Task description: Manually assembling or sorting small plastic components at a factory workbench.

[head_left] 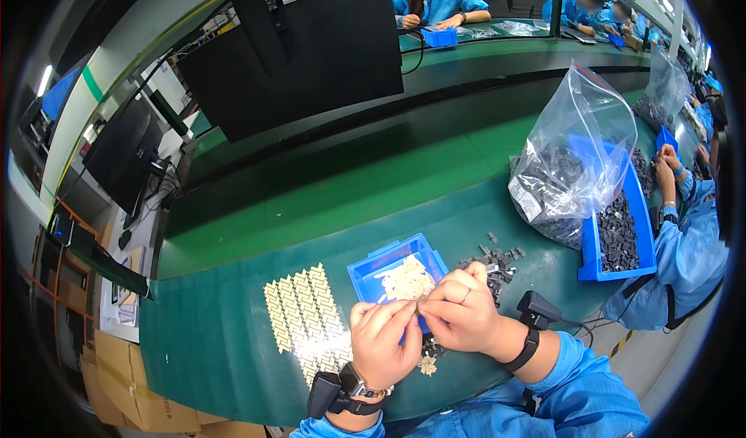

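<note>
Though tiny, dark part between both hands, direction and long axis unclear.

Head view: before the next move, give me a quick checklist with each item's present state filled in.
1. Left hand and right hand both visible: ok, meeting at the fingertips.
2. Shape of the small piece pinched there: cannot tell, fingers cover most of it.
3. Blue tray upright, just beyond the hands: ok, with pale pieces inside.
4. Cream patterned sheet clear of the hands: ok, left of them on the green table.
5. All dark pieces contained: not ok, some lie loose right of the tray.
</note>
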{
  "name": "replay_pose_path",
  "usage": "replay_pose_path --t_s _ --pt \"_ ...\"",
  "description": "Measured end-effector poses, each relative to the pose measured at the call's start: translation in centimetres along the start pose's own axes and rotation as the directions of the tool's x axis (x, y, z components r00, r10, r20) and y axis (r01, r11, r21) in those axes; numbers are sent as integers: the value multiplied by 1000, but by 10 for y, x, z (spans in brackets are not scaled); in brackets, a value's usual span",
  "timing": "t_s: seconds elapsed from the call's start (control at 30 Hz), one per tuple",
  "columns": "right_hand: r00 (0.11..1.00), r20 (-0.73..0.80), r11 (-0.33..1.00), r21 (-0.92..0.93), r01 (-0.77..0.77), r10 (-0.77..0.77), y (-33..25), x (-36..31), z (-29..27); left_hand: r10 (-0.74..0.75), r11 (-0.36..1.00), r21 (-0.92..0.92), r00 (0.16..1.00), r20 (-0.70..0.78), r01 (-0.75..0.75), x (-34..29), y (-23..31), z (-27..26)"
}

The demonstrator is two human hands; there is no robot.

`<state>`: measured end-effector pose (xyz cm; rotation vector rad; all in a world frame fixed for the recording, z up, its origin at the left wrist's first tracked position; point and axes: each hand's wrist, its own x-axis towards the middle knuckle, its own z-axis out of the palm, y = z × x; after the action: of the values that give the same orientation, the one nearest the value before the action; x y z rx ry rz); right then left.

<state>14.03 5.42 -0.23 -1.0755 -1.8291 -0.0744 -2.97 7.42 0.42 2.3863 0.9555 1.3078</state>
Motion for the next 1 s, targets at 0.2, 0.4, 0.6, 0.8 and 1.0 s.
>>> replay_pose_path --t_s 0.2,0.4,0.6,0.8,1.0 --pt "999 46 996 87 23 -27 2 3 0 -113 988 -116 991 -77 103 -6 -5 3" --pt "982 69 938 291 -190 177 7 -2 2 -139 979 -150 990 -9 136 -6 -3 1" --pt "956 129 809 510 -291 262 11 -4 4 -121 988 -90 991 63 127 -6 0 -2" --pt "915 232 685 609 -400 329 16 -4 1 -54 999 7 996 75 53 -5 -1 0" --pt "851 -73 847 -88 -525 520 81 4 -38 -204 973 121 979 31 199 -6 -10 2"
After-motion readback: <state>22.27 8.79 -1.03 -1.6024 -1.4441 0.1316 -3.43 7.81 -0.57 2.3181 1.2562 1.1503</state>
